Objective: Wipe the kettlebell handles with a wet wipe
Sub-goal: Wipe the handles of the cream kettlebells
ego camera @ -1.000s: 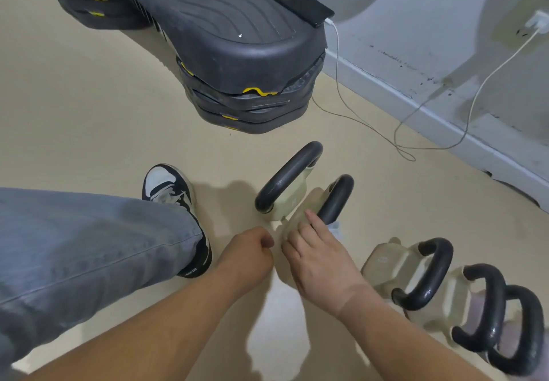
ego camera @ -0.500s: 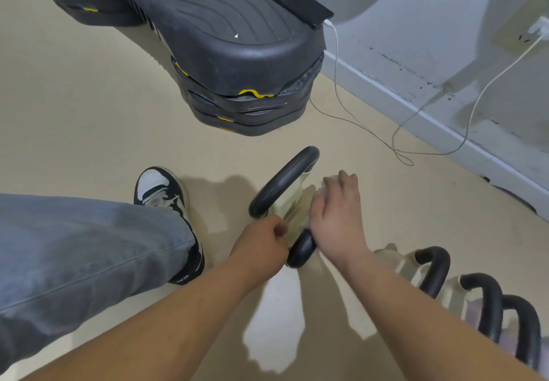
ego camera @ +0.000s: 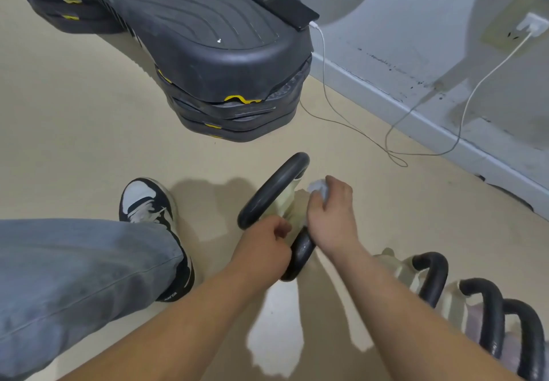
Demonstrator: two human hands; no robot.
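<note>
Two cream kettlebells with black handles stand on the floor ahead of me. The far handle (ego camera: 271, 189) is bare. The near handle (ego camera: 300, 257) is partly hidden under my hands and looks wet below them. My right hand (ego camera: 331, 212) grips a crumpled white wet wipe (ego camera: 319, 187) around the upper end of that near handle. My left hand (ego camera: 263, 250) is curled against the kettlebell body beside the same handle; what it holds is hidden.
Three more kettlebells with black handles (ego camera: 433, 276) stand in a row at the lower right. A stack of black step platforms (ego camera: 208, 62) lies ahead, with a phone (ego camera: 282, 6) on it and a charging cable (ego camera: 395, 148) running to the wall. My leg and shoe (ego camera: 148, 202) are at the left.
My right hand has slid with the wipe up the near handle, away from me, leaving its lower part uncovered. My left hand stays by the kettlebell body.
</note>
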